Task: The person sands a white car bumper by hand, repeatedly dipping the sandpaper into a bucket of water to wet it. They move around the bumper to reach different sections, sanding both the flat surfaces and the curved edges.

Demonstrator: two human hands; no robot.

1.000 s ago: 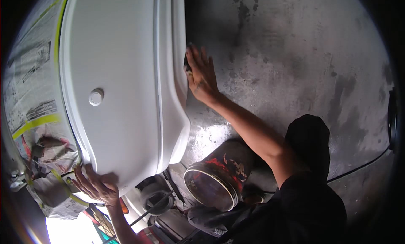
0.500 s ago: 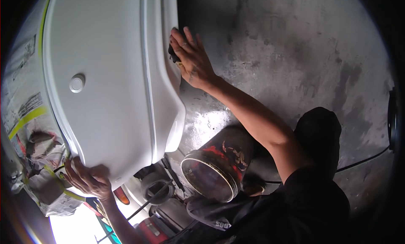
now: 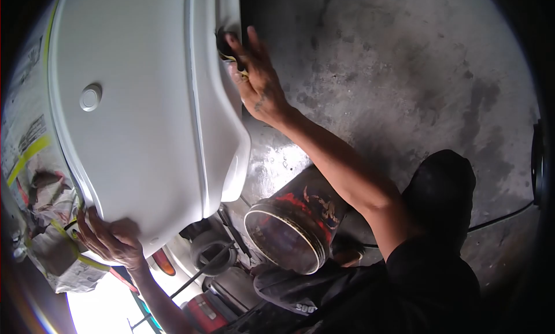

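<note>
A white car bumper (image 3: 136,149) fills the left half of the head view, with a round sensor (image 3: 90,97) on its face. My right hand (image 3: 260,82) presses a dark sanding pad (image 3: 224,44) with a yellowish edge, seemingly sandpaper, against the bumper's right-hand border. Its fingers are partly raised, and the thumb lies along the pad. At the bumper's lower left corner rests my left hand (image 3: 110,241), fingers stretched over the edge beside the masking paper.
A stained bucket (image 3: 312,212) lies tilted near my knees. Masking paper (image 3: 32,103) with yellow tape (image 3: 29,158) covers the car at the left. A dark cable (image 3: 503,218) crosses the concrete floor (image 3: 393,62). Below the bumper are a grey ring-shaped part (image 3: 214,253) and a red object (image 3: 203,314).
My right hand has slid up along the bumper's border with the pad, its fingers now more spread. The bumper appears slightly further left in view. My left hand stays on the corner.
</note>
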